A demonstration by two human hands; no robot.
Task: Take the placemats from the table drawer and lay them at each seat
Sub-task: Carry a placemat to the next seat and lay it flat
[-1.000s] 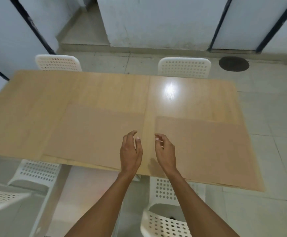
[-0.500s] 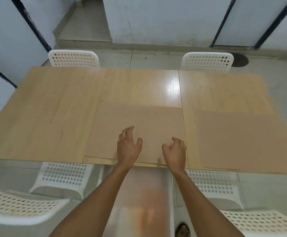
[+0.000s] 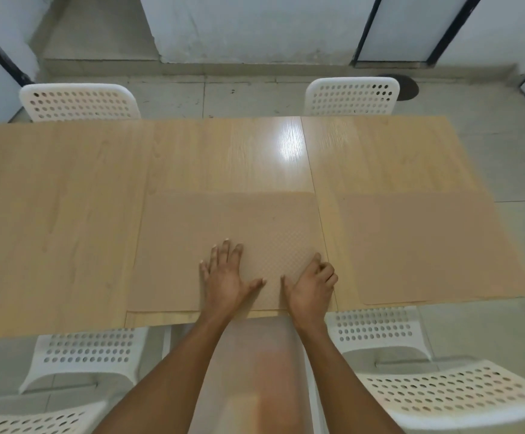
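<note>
Nearest, the left hand lies flat with fingers spread on the near placemat. The right hand rests at that mat's right near corner, fingers curled together on its edge. A second placemat lies to the right on the counter; two white chairs stand beyond.

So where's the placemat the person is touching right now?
The placemat lies flat at the table's near edge, centre of the head view, under the left hand and right hand, left of a second placemat.
</note>
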